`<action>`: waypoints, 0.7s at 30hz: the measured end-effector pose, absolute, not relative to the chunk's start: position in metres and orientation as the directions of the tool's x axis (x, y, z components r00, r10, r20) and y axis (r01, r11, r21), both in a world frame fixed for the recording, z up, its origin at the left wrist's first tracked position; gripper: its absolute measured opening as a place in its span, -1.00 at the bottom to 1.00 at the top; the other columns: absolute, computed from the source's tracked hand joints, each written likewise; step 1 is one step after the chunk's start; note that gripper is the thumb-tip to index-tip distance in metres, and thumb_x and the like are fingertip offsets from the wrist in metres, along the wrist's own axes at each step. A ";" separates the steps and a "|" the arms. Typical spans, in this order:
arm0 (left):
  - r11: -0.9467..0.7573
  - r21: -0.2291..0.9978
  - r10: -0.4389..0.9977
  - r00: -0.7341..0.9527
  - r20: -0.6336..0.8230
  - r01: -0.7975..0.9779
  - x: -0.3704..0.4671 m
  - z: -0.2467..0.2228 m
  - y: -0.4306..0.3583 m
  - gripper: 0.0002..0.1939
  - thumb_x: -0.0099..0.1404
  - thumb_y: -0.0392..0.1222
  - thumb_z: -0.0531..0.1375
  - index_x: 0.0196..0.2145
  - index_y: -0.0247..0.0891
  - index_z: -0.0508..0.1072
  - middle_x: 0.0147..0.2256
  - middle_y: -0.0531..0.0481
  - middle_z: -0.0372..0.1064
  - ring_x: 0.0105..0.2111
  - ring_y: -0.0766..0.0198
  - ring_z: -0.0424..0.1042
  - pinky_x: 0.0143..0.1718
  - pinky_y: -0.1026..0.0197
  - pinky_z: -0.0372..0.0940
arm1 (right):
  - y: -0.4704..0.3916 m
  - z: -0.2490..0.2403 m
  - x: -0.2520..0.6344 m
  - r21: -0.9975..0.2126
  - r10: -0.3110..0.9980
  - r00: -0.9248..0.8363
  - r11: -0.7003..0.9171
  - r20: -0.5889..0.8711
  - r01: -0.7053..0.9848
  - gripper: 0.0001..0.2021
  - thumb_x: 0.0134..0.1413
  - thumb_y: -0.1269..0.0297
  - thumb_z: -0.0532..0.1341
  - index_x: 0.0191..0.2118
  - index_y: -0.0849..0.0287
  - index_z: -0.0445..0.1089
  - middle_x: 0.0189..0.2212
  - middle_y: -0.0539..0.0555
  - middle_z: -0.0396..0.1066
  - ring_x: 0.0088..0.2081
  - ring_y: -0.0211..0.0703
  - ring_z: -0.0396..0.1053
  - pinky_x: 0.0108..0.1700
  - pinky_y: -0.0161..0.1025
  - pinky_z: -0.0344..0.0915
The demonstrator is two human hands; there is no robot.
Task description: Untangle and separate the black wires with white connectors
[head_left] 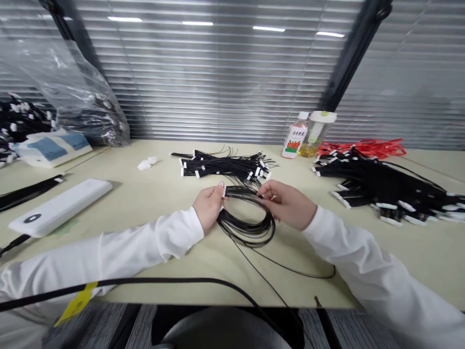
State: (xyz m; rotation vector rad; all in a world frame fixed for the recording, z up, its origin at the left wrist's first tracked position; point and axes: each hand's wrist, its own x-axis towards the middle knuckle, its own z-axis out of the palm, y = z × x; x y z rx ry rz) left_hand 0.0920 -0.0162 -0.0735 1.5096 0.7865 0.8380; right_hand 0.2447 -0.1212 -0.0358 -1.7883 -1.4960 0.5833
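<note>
A loose coil of thin black wire [247,226] sits over the table between my two hands. My left hand [209,206] pinches the coil's left side, and a small white connector [224,191] shows at the thumb tip. Around the upper right of the loop, the fingers of my right hand [289,202] are closed on the black strands. A few loose strands trail from the coil toward the table's front edge. Just beyond the coil lies a bundle of black wires [221,166] with white connectors at its ends.
Black wire bundles [385,184], red wires [381,148], a drink bottle [295,135] and a lidded cup [317,134] are at right. At left are a white power bank [61,206], a tissue pack [54,148] and a plastic bag [90,104]. A thick black cable [163,280] crosses in front.
</note>
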 end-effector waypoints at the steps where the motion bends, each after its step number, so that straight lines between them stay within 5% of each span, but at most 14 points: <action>1: -0.039 0.999 0.875 0.482 0.040 -0.011 0.093 -0.074 -0.014 -0.56 0.09 0.16 -0.02 -0.61 -0.31 0.25 -0.77 0.12 0.09 -0.73 0.45 0.08 -0.69 0.36 0.00 | -0.120 -0.035 0.248 -0.835 0.968 0.248 -0.111 0.031 0.539 -0.86 -0.09 0.23 0.05 -0.42 0.20 0.14 -0.64 -0.12 0.12 -0.71 -0.48 0.07 -0.67 -0.46 0.03; 4: 0.103 0.991 0.910 0.410 -0.060 -0.084 0.095 -0.075 -0.009 -0.60 0.09 0.13 0.01 -0.56 -0.30 0.26 -0.76 0.14 0.04 -0.77 0.48 0.01 -0.75 0.35 -0.04 | -0.116 -0.034 0.256 -0.909 0.951 0.274 -0.237 -0.145 0.342 -0.90 -0.05 0.30 -0.02 -0.49 0.20 0.09 -0.73 -0.13 0.11 -0.77 -0.47 0.05 -0.73 -0.47 0.00; 11: 0.221 0.957 0.913 0.385 -0.136 -0.186 0.096 -0.070 -0.009 -0.63 0.11 0.10 0.01 -0.56 -0.28 0.21 -0.75 0.17 -0.05 -0.79 0.50 -0.04 -0.79 0.35 -0.08 | -0.120 -0.034 0.263 -0.766 0.932 0.084 -0.338 -0.352 0.546 -0.89 -0.11 0.36 0.06 -0.47 0.28 0.27 -0.73 -0.09 0.20 -0.76 -0.51 0.07 -0.69 -0.50 0.04; 21: 0.322 0.925 0.881 0.422 -0.215 -0.202 0.095 -0.062 -0.012 -0.65 0.11 0.11 0.00 -0.51 -0.26 0.18 -0.75 0.20 -0.09 -0.81 0.50 -0.05 -0.81 0.37 -0.08 | -0.134 -0.042 0.221 -0.880 0.950 -0.252 -0.044 -0.183 0.473 -0.64 0.00 0.07 0.02 -0.30 0.32 0.32 -0.57 0.01 0.32 -0.64 -0.49 0.17 -0.57 -0.49 0.17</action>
